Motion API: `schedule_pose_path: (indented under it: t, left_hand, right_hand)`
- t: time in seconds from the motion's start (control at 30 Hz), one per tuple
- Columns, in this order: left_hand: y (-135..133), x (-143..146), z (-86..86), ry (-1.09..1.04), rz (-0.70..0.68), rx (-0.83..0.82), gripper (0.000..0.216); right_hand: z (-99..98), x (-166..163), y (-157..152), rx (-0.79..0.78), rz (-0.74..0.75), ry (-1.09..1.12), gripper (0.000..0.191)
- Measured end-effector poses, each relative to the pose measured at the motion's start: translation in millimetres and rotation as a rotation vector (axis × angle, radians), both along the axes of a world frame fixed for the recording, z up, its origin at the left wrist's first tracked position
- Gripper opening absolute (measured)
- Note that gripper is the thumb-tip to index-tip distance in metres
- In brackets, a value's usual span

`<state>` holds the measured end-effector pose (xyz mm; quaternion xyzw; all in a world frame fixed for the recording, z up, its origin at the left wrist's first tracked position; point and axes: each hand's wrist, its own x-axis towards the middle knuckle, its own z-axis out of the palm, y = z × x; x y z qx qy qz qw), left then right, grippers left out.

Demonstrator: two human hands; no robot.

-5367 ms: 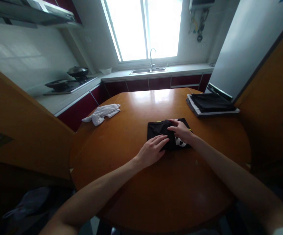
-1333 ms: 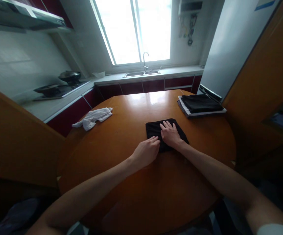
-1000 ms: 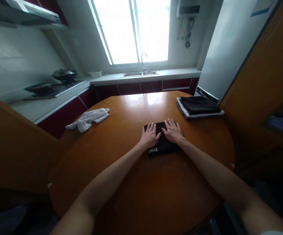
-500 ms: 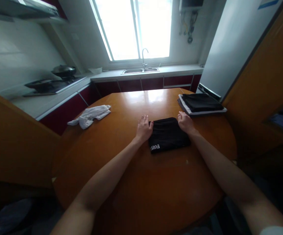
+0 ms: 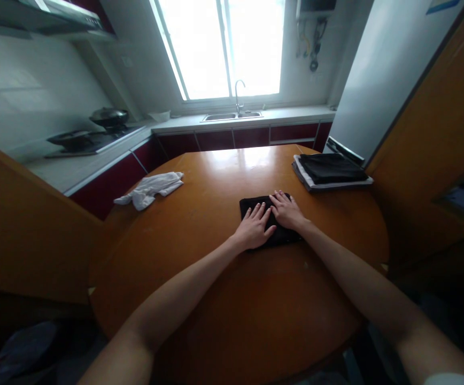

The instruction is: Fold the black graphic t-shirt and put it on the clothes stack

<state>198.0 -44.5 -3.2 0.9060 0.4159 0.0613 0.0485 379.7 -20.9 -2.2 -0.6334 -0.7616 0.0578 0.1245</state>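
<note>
Hands lie flat, fingers spread, side by side: left hand (image 5: pixel 253 230) and right hand (image 5: pixel 287 210) press the folded black cloth garment (image 5: pixel 256 205) beneath them.

Round orange wooden surface (image 5: pixel 256 299), crumpled white cloth (image 5: pixel 152 189) at far left, folded black garment (image 5: pixel 270 227) at centre, stack of folded clothes (image 5: pixel 331 171) at far right

Both hands lie flat, fingers spread, on a folded black garment (image 5: pixel 248 204) on the round wooden counter (image 5: pixel 256 310), the left grip (image 5: pixel 253 230) just beside the right grip (image 5: pixel 287 210), with a crumpled white cloth (image 5: pixel 152 188) well left and a folded stack (image 5: pixel 330 170) to the far right.
</note>
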Motion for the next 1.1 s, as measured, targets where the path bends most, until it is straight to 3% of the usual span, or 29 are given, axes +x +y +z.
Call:
schedule_pose_path:
  t: [0.2,0.43,0.57,0.67,0.77,0.83,0.9,1.1]
  left_hand:
    - [8,2,2.2,-0.012,0.048,-0.048,0.081]
    - [38,-14,1.8,-0.099,0.365,-0.066,0.075]
    - [39,-15,-2.0,-0.116,0.378,-0.056,0.073]
    - [37,-14,-4.3,-0.124,0.372,-0.037,0.069]
    - [37,-13,-6.0,-0.134,0.368,-0.018,0.061]
    - [37,-13,-6.4,-0.137,0.362,-0.008,0.059]
    - [37,-14,-6.1,-0.139,0.359,-0.007,0.058]
    - [35,-13,-2.8,-0.149,0.359,-0.025,0.060]
  right_hand:
    - [-1.4,-1,0,0.002,-0.022,-0.003,0.058]
    - [-4.9,2,4,0.003,-0.064,-0.019,0.059]
    - [0.1,15,6,0.001,-0.235,-0.039,0.060]
    - [5.4,15,3,0.104,-0.328,-0.057,0.060]
    - [6.4,-3,-5,0.199,-0.125,-0.082,0.058]
    - [4.0,-17,-8,0.156,0.075,-0.097,0.057]
    - [0.7,-24,-8,0.073,0.174,-0.100,0.058]
    - [-6.8,0,8,-0.053,-0.056,-0.027,0.068]
